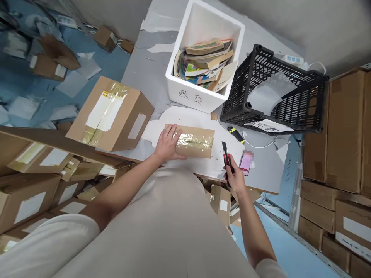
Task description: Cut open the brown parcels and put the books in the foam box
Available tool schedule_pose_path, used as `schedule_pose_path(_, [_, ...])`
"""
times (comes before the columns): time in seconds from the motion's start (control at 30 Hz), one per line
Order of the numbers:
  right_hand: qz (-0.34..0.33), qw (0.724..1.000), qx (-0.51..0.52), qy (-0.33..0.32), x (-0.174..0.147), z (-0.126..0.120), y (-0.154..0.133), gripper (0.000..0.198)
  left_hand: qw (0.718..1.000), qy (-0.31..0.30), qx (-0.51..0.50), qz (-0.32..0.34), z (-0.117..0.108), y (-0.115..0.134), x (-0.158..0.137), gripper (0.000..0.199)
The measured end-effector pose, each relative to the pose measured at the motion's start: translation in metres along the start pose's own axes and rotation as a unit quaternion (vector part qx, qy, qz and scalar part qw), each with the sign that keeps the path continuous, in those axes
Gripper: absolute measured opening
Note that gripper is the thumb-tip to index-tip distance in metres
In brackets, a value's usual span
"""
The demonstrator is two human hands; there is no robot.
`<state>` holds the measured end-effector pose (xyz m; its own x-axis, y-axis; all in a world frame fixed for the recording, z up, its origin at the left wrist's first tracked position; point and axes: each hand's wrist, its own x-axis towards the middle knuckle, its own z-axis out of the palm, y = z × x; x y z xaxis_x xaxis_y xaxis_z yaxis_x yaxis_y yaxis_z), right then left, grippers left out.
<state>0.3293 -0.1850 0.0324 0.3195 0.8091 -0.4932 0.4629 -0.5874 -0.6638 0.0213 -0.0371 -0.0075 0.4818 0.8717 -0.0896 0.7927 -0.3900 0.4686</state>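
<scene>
My left hand (pixel 169 143) lies with spread fingers on the left end of a small cardboard box (pixel 197 141). Shiny yellowish tape runs lengthwise along the top of that box. In my right hand (pixel 235 175) is a black and red box cutter (pixel 226 160), its dark blade pointing away from me. The cutter is to the right of the box, apart from it. Close by my right hand, a phone (pixel 245 163) with a pink screen lies on the table. A black and yellow object (pixel 236 135) rests a little farther back.
A white foam box (pixel 191 96) of books stands behind the small box. To its right is a black plastic crate (pixel 255 104) holding papers. A larger taped carton (pixel 116 116) sits at the table's left edge. Stacked cartons (pixel 344 127) line the right side.
</scene>
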Motion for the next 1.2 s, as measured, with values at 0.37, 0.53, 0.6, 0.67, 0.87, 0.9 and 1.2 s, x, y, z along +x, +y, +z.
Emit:
schedule_pose_path(0.37, [-0.074,0.988,-0.132,0.002,0.007,0.021,-0.047,0.06,1.0,-0.002,-0.009,0.002,0.0,0.0,-0.001,0.122])
schedule_pose_path(0.53, [-0.077,0.983,-0.169,0.013,0.004,0.024,-0.051,0.06,1.0,0.003,-0.014,0.003,0.001,-0.001,-0.001,0.12])
schedule_pose_path(0.6, [-0.079,0.976,-0.205,0.005,0.004,0.024,-0.055,0.059,1.0,0.008,-0.014,0.004,0.001,-0.001,-0.001,0.118])
schedule_pose_path(0.67, [-0.082,0.963,-0.255,0.004,0.005,0.023,-0.06,0.059,1.0,0.007,-0.01,0.001,0.002,0.0,-0.001,0.117])
schedule_pose_path(0.87, [-0.098,0.928,-0.359,-0.014,-0.002,0.02,-0.079,0.059,1.0,0.01,-0.017,-0.007,0.003,0.001,-0.001,0.114])
schedule_pose_path(0.9, [-0.096,0.926,-0.365,-0.02,-0.004,0.019,-0.081,0.059,1.0,0.012,-0.022,-0.006,0.003,0.001,-0.001,0.114])
schedule_pose_path(1.2, [-0.084,0.904,-0.416,-0.055,-0.023,0.017,-0.087,0.06,1.0,0.0,-0.013,-0.019,0.003,0.002,-0.001,0.118])
